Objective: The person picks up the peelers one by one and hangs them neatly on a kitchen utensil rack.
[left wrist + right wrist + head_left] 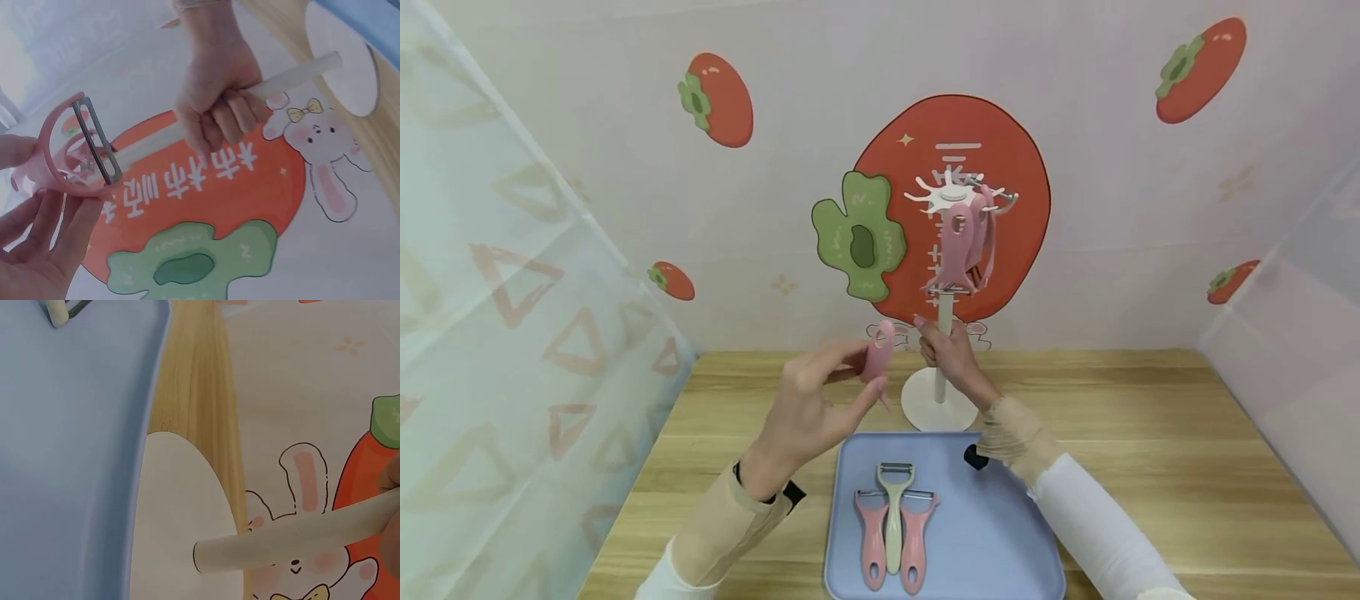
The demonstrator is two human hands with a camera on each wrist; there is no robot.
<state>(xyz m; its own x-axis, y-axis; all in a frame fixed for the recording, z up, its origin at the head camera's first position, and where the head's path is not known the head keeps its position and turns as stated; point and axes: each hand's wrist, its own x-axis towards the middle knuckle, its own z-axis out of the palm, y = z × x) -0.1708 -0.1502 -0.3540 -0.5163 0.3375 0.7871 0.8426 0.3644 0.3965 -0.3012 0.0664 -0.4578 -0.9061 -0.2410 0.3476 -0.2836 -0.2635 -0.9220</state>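
Note:
Between the thumb and fingers of my left hand (pixel 805 408) is a pink peeler (pixel 878 354), its metal blade facing the wrist camera in the left wrist view. My right hand (pixel 953 354) grips the white pole (pixel 945 312) of an upright stand, above its round base (pixel 923 408). At the top, a ring of white hooks (pixel 951 197) carries several peelers, including a pink peeler (pixel 957 250) at the front; those behind it are partly hidden. The held peeler is apart from the stand, left of the pole. In the right wrist view only the edge of the right hand shows.
A blue tray (pixel 1000 533) lies in front of the stand's base. In it are two pink peelers with a pale green peeler (pixel 892 533) lying between them. A wooden table (pixel 1150 450) lies beneath, and a printed cloth wall (pixel 1112 250) stands behind the stand.

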